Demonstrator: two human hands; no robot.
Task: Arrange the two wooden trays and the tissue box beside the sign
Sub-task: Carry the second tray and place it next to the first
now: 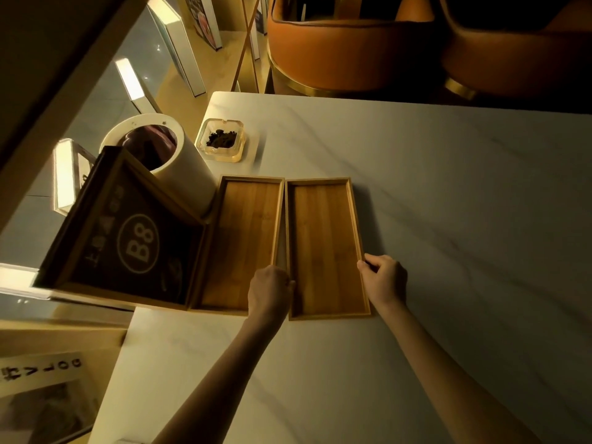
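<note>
Two empty wooden trays lie side by side on the white marble table [448, 219]. The left tray [237, 238] touches the dark wood-framed sign marked B8 [128, 238]. The right tray [323, 245] sits a narrow gap away from it. My left hand [269, 290] grips the right tray's left rim near the front. My right hand [384, 280] pinches that tray's right rim. A white cylindrical container [182, 174] with a dark opening, possibly the tissue holder, stands behind the sign.
A glass ashtray [221, 141] with dark residue sits at the table's far left corner. Orange upholstered chairs [352, 49] stand beyond the far edge. The table's left edge runs just under the sign.
</note>
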